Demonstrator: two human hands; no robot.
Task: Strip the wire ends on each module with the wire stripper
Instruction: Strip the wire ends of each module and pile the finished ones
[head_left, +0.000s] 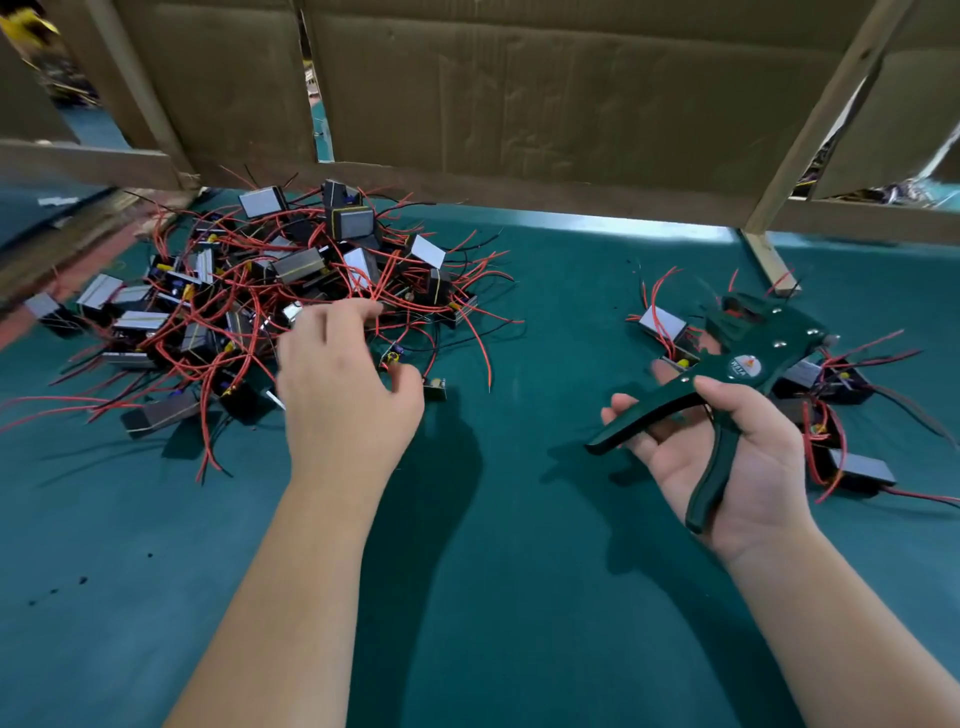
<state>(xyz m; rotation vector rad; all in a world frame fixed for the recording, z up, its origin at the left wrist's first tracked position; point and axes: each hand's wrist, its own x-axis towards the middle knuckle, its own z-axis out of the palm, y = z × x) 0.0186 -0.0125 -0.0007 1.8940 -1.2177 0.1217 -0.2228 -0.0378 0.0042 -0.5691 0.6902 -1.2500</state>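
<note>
- The work surface is a green mat (493, 545); at the far side it ends under a cardboard wall (519, 93) held by a wooden frame.
- A slanted wooden batten (826, 109) comes down at far right, and its foot rests on the mat just behind the right-hand work.
- The large pile of modules (249, 291) sits far left. Its back edge touches the base of the cardboard wall, and its left fringe reaches the mat's left border.
- Loose red wires (480, 338) trail out of the pile to the right and toward the near side.
- The smaller group of modules (841, 384) lies at far right, with wires running to the right frame edge.
- A wide band of mat separates the pile from the smaller group. The whole near half of the mat shows only both forearms and a few dark specks (67, 584) at near left.
- The left hand (343, 384) hovers over the pile's near-right edge, fingers curled among the wires. It is motion-blurred, so I cannot tell whether it pinches anything.
- The right hand (743, 457) grips the wire stripper (727, 374) with its palm up. One handle lies across the fingers and the other along the palm, and the handles stand spread apart.
- The stripper's head points away, over the near-left edge of the smaller group.
</note>
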